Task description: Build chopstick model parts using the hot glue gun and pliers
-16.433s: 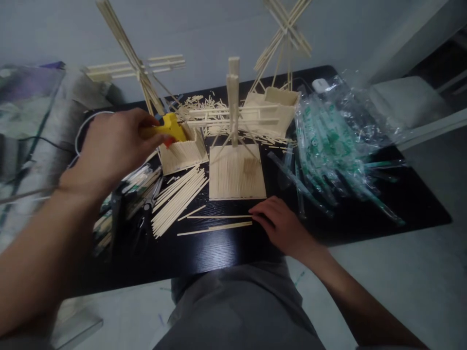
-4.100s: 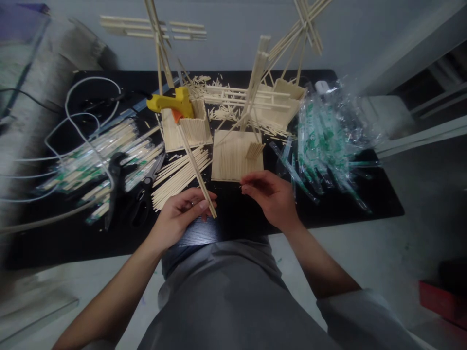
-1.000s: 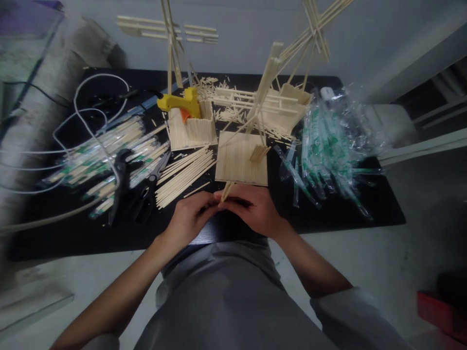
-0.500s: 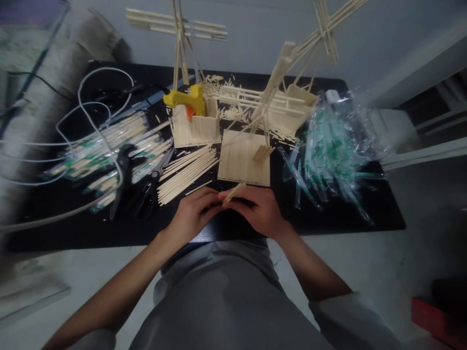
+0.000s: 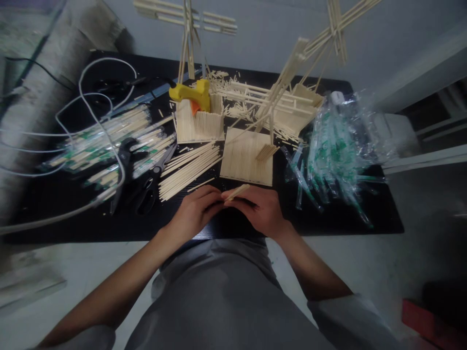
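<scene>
My left hand [image 5: 199,208] and my right hand [image 5: 260,206] meet at the front of the black table, fingers pinched together. Between their fingertips is a small bundle of short wooden sticks [image 5: 238,191], slanting up to the right. Its lower end is hidden by the fingers. Just beyond the hands lies a flat square panel of wooden sticks [image 5: 242,158], with a small slanted stick piece [image 5: 266,152] on its right side. Left of the panel, long loose sticks [image 5: 191,170] are fanned out on the table.
A yellow glue gun [image 5: 191,94] rests on a stick-built box [image 5: 199,127]. Scissors [image 5: 148,192], pliers [image 5: 122,160] and bagged sticks [image 5: 109,131] lie left, by a white cable [image 5: 82,87]. Plastic wrappers [image 5: 332,146] are heaped right. Tall stick frames [image 5: 288,73] stand behind.
The view has shifted slightly, so the table items appear a little further right. Both hands keep their pinch; the short sticks between them tilt a little flatter.
</scene>
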Action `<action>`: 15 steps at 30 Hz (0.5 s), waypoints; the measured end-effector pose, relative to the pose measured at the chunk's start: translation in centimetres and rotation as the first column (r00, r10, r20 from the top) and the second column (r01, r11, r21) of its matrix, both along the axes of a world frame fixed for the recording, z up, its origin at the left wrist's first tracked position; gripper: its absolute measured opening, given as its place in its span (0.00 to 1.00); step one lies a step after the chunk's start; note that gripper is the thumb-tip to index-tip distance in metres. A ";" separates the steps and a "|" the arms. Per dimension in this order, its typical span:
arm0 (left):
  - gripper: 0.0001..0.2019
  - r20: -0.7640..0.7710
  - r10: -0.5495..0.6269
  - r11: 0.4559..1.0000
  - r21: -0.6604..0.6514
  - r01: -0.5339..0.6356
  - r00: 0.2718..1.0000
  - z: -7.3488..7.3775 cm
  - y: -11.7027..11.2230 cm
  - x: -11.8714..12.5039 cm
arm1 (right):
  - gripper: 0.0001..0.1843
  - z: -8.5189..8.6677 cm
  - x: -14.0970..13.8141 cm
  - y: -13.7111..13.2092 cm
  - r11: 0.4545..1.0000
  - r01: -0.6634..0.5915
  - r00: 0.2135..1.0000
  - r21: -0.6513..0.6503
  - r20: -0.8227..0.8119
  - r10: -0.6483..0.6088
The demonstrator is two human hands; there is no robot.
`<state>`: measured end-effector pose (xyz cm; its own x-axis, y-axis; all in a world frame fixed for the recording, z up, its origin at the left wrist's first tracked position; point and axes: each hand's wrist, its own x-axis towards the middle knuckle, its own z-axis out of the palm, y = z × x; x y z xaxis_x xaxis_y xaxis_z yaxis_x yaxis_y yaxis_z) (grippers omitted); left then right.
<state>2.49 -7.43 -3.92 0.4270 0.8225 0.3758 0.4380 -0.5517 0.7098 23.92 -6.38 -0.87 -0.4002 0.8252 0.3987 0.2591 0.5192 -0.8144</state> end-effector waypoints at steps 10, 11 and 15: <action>0.04 0.005 -0.008 1.000 -0.023 0.008 1.000 0.0 0.0 -0.1 | 0.07 -0.3 0.1 0.2 0.999 -0.020 1.000 0.047 0.020 0.019; 0.04 0.006 -0.008 1.000 -0.022 0.008 1.000 0.1 0.0 -0.1 | 0.07 -0.3 0.1 0.2 0.999 -0.022 1.000 0.043 0.022 0.021; 0.04 -0.006 -0.015 1.000 -0.021 0.015 1.000 0.2 0.0 -0.1 | 0.06 -0.2 0.1 0.3 0.998 -0.035 0.999 0.047 0.006 0.035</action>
<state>2.41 -7.40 -3.67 0.4416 0.8236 0.3560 0.4345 -0.5434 0.7183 23.97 -6.13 -1.08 -0.4304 0.7911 0.4347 0.2445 0.5658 -0.7875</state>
